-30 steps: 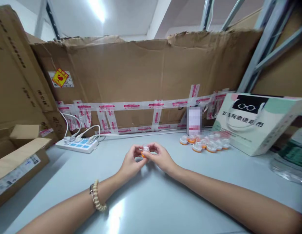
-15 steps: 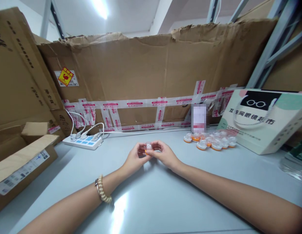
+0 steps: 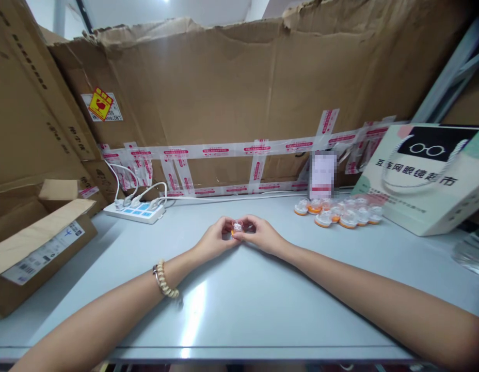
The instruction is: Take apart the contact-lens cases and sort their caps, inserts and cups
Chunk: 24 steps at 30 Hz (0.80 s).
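Both hands meet over the middle of the pale grey table. My left hand and my right hand pinch one small clear container with an orange base between their fingertips, just above the tabletop. A beaded bracelet circles my left wrist. Several more small clear-and-orange containers lie in a cluster to the right, apart from the hands.
A white and blue power strip with plugged cables lies at the back left. An open cardboard box stands at the left edge. A printed paper bag leans at the right. Taped cardboard walls the back.
The view has tilted down and the table's near edge now shows. Both hands stay pinched on the small container, sitting a little lower toward the tabletop.
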Tool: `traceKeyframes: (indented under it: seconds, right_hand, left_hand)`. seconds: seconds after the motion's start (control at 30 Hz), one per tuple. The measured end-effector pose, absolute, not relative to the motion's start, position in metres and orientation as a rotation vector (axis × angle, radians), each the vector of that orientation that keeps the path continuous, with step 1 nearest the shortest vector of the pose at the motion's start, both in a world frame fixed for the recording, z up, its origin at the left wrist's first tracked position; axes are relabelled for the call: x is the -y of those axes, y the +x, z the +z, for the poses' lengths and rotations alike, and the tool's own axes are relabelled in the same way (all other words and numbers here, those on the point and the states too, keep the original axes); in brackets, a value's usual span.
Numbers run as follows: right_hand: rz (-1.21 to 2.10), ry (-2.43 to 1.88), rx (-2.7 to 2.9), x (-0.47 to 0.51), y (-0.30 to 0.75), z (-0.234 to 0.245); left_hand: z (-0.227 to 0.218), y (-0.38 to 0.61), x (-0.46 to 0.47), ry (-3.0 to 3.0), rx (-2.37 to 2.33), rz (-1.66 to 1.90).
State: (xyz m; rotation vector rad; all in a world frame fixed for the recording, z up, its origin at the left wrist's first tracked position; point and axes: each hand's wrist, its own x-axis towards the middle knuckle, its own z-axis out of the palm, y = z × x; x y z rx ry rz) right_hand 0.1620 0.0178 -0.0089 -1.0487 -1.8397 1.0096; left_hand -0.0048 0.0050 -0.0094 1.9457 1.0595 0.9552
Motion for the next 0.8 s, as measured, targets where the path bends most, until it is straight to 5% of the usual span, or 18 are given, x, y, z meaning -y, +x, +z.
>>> traceKeyframes:
  seconds: [0.8]
  right_hand:
    - [1.045,-1.016,1.834,-0.021,0.163,-0.009]
  left_hand:
    - [-0.012,-0.005,-0.007,1.94,-1.062,0.983]
